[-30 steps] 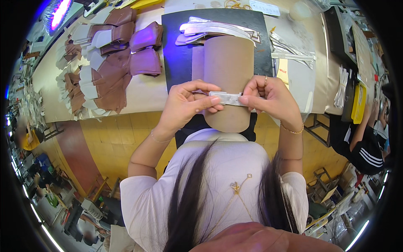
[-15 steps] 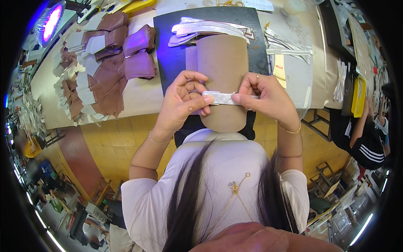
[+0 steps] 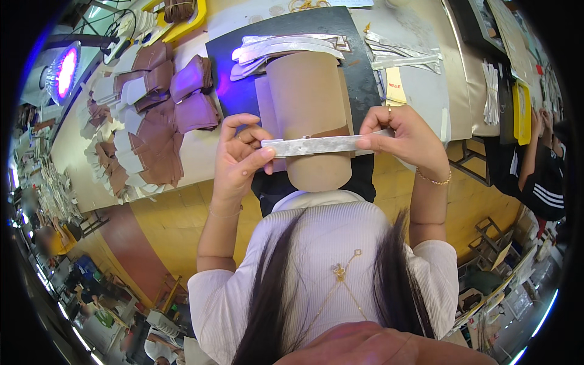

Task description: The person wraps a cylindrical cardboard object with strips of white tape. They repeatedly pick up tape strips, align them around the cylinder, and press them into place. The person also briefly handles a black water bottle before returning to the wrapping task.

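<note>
Between my two hands a pale, whitish-grey strip (image 3: 322, 145) is stretched across a brown cylinder (image 3: 306, 85). My left hand (image 3: 237, 155) pinches the strip's left end between thumb and finger. At the other end my right hand (image 3: 401, 137) pinches it the same way. A brown edge (image 3: 331, 132) shows just above the strip; I cannot tell whether it is part of it. The cylinder lies lengthwise, its near end close to my body. Beyond it, several similar pale strips (image 3: 286, 50) lie piled on a black board (image 3: 365, 85).
Bundles of brown and white pieces (image 3: 143, 103) cover the table's left side. More pale strips (image 3: 407, 58) and a yellow slip (image 3: 395, 85) lie to the right. A lit lamp (image 3: 64, 73) stands at upper left. Another person's arm (image 3: 528, 152) is at far right.
My hands have moved apart, my left one leftward and my right one rightward, so a longer stretch of the strip shows between them. The whole view has shifted and turned slightly.
</note>
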Action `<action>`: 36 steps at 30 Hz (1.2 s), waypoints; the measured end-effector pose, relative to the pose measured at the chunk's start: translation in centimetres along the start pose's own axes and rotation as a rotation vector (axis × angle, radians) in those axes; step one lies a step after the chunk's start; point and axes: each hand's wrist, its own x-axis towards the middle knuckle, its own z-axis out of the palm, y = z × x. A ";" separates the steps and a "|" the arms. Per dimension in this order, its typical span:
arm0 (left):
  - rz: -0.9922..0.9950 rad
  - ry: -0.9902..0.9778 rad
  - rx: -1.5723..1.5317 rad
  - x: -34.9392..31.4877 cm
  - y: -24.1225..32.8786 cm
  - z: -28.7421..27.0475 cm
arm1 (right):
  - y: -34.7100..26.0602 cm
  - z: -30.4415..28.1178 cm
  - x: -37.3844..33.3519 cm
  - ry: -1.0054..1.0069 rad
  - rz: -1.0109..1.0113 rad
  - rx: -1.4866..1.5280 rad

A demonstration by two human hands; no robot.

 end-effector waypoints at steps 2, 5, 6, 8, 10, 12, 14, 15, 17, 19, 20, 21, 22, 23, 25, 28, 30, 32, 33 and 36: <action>-0.016 0.017 0.038 0.2 -0.2 -0.7 | 0.5 0.2 0.3 0.006 0.054 -0.002; -0.052 0.024 0.049 0.4 -0.7 -1.3 | 1.3 0.4 1.1 0.004 0.065 0.004; -0.065 0.020 0.044 0.4 -0.8 -1.4 | 1.6 0.5 1.2 0.010 0.077 -0.006; -0.089 0.014 0.002 0.6 -1.2 -1.5 | 2.1 0.3 1.4 -0.012 0.059 0.011; -0.108 0.009 -0.025 0.8 -1.5 -1.5 | 2.5 0.2 1.4 -0.016 0.054 0.032; -0.121 0.013 -0.035 0.9 -1.7 -1.5 | 2.7 0.2 1.4 -0.015 0.049 0.066; -0.132 0.007 -0.046 0.8 -1.7 -1.6 | 2.9 0.2 1.2 0.039 -0.104 -0.081; -0.126 -0.002 -0.054 0.8 -1.7 -1.6 | 2.9 0.3 1.2 0.063 -0.182 -0.156; -0.122 0.008 -0.047 0.9 -1.8 -1.7 | 2.8 0.6 1.3 0.103 -0.317 -0.170; -0.110 0.000 -0.065 0.9 -2.1 -1.8 | 2.5 0.8 1.3 0.096 -0.310 -0.157; -0.104 -0.010 -0.083 1.0 -2.3 -1.8 | 2.2 0.7 1.2 0.069 -0.234 -0.136; -0.098 -0.019 -0.102 1.0 -2.4 -1.9 | 1.9 0.6 1.2 0.041 -0.158 -0.112; -0.089 -0.030 -0.106 1.0 -2.6 -2.0 | 1.6 0.6 1.2 0.040 -0.160 -0.152; -0.080 -0.041 -0.109 1.0 -2.7 -2.1 | 1.3 0.6 1.2 0.037 -0.162 -0.187; -0.075 -0.049 -0.124 1.0 -2.9 -2.2 | 0.8 0.5 1.1 0.030 -0.151 -0.250; -0.079 -0.048 -0.149 1.0 -3.0 -2.3 | 0.4 0.5 0.9 0.025 -0.121 -0.302; -0.074 -0.053 -0.158 1.1 -3.0 -2.3 | 0.6 0.4 1.0 0.026 -0.115 -0.295; -0.075 -0.051 -0.147 1.2 -2.9 -2.2 | 1.0 0.4 1.2 0.034 -0.133 -0.246; -0.074 -0.051 -0.143 1.2 -2.9 -2.1 | 1.3 0.4 1.4 0.038 -0.142 -0.222; -0.097 -0.012 -0.125 1.2 -2.7 -1.9 | 2.2 0.4 1.5 0.033 -0.099 -0.144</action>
